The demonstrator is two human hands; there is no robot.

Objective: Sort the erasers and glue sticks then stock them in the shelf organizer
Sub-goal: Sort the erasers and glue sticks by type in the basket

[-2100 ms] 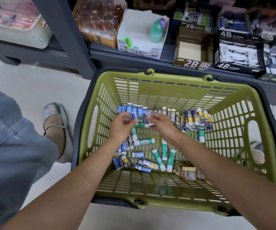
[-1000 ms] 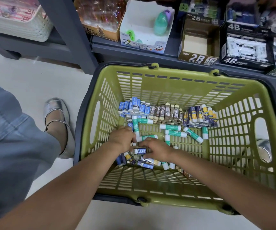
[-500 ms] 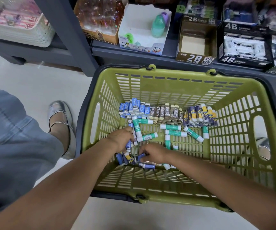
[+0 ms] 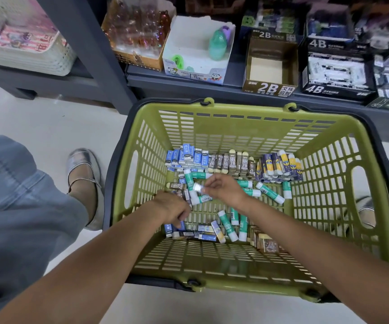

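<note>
A small blurred item (image 4: 197, 187), probably light and stiff, is pinched by the right hand (image 4: 224, 188), while loose erasers (image 4: 190, 233) are dug through by the curled left hand (image 4: 171, 210), best gripped mid-body.

The small item (image 4: 197, 187) pinched in the right hand (image 4: 226, 189) is motion-blurred, unidentifiable.

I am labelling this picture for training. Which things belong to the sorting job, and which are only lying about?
Job:
green plastic basket
blue-sleeved erasers
brown 2B erasers
green-and-white glue sticks
empty brown 2B box
left hand
right hand

Lying about:
white panda box
white lattice tray
</note>
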